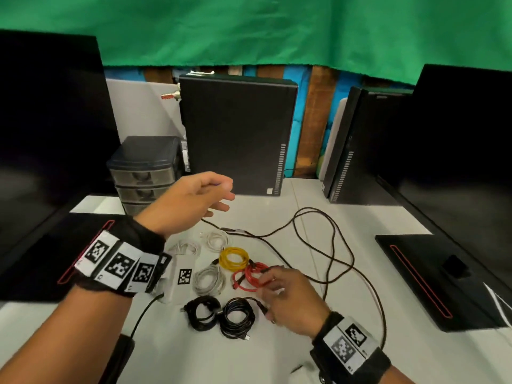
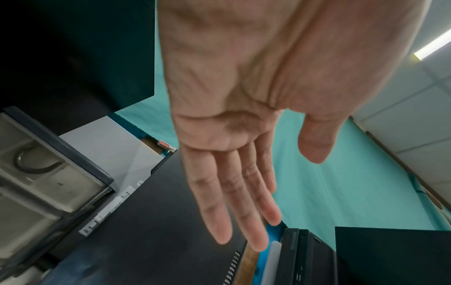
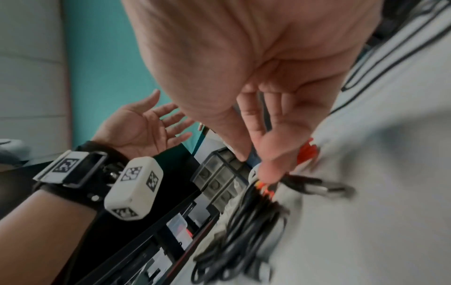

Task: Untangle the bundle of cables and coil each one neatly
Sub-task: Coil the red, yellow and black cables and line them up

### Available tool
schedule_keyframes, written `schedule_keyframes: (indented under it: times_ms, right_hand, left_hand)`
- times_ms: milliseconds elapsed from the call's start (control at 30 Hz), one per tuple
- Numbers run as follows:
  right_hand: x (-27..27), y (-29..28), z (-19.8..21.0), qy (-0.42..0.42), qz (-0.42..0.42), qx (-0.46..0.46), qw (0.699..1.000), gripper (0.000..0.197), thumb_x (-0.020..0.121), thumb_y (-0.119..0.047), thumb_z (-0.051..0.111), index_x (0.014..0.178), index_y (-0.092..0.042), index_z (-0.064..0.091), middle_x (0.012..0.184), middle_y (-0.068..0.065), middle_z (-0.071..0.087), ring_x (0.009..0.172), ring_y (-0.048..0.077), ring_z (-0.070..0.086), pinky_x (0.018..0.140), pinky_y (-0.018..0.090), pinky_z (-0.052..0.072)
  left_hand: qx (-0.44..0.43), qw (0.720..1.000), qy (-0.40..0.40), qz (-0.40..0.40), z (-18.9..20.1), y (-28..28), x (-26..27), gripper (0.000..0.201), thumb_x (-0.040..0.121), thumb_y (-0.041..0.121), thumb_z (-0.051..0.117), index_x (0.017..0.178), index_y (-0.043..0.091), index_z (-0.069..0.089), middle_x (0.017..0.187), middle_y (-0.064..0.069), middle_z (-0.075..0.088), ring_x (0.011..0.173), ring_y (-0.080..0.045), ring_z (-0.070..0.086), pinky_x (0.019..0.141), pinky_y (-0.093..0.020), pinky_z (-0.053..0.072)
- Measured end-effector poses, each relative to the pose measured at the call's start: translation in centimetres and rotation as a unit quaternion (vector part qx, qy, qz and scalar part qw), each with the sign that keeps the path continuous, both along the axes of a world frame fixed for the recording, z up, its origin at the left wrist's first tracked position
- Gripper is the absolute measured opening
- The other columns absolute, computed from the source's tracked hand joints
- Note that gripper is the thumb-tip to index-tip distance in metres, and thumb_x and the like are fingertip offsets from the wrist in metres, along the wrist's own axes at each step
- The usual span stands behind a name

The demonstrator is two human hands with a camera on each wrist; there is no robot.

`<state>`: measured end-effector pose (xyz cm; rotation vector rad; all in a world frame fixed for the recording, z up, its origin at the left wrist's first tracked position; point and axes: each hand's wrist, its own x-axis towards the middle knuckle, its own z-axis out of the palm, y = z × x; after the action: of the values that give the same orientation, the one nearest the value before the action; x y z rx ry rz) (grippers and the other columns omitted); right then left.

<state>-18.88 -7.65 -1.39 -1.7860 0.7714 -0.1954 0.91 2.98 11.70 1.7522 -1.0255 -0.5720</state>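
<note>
Several coiled cables lie in a cluster on the white table: a yellow coil, a red coil, a grey coil, two white coils behind, and two black coils in front. A long loose black cable sprawls in wide loops to the right. My right hand hovers low over the red and black coils, fingers spread and holding nothing. My left hand is raised above the cluster, palm turned inward, its fingers straight and empty.
A small drawer unit and a black computer tower stand at the back, with a second tower to the right. Dark monitors flank both sides, their stand bases on the table. A green cloth hangs behind.
</note>
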Motion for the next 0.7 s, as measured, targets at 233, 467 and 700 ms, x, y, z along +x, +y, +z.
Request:
schedule_keyframes:
  times_ms: [233,467,700]
  right_hand:
    - [-5.3,-4.6,4.8,-0.047,-0.120,-0.045,0.991,0.004,0.090,-0.015,0.071,0.089,-0.011,0.072,0.080,0.014,0.073,0.047,0.010,0.057,0.042,0.018,0.040]
    - [-10.9,-10.8,7.5,-0.106,-0.251,-0.027,0.962,0.010,0.092,-0.018,0.068,0.091,-0.010,0.072,0.082,0.010,0.076,0.057,0.017,0.059,0.052,0.028,0.043]
    - [-11.3,-11.7,7.4,-0.131,-0.258,-0.018,0.957,0.013,0.093,-0.023,0.069,0.091,-0.010,0.072,0.080,0.008,0.075,0.057,0.016,0.059,0.051,0.026,0.043]
  left_hand:
    - [0.002,0.998,-0.028,-0.052,-1.0,-2.0,-2.1,0.019,0.098,0.033,0.057,0.115,0.029,0.065,0.103,0.009,0.075,0.092,-0.008,0.073,0.091,-0.041,0.057]
    - [0.048,0.988,-0.027,-0.141,-3.7,-7.3,-6.2,0.014,0.097,0.019,0.062,0.104,0.027,0.072,0.098,0.003,0.075,0.087,-0.011,0.073,0.077,-0.024,0.055]
    - [0.278,0.928,-0.238,-0.060,-8.8,-15.6,-4.3,0.016,0.093,0.025,0.062,0.104,0.022,0.073,0.117,0.001,0.066,0.105,-0.020,0.063,0.094,-0.034,0.053]
